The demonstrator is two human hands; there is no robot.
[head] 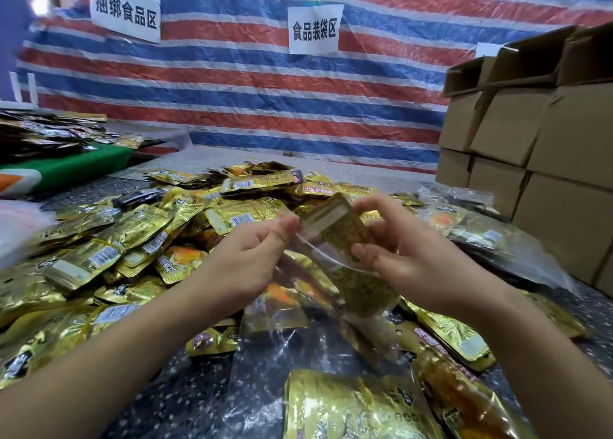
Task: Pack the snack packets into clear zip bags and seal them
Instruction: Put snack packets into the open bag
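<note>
Fingers (285,226) of both hands pinch the clear zip bag (331,272), a gold snack packet (335,226) half inside, between them.

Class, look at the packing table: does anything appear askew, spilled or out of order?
Yes: the loose gold snack packets lie heaped, not stacked, and the gold packet pokes out of the unsealed clear zip bag.

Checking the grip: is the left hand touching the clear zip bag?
Touching: the head view shows the left hand pinching the clear zip bag's mouth edge.
</note>
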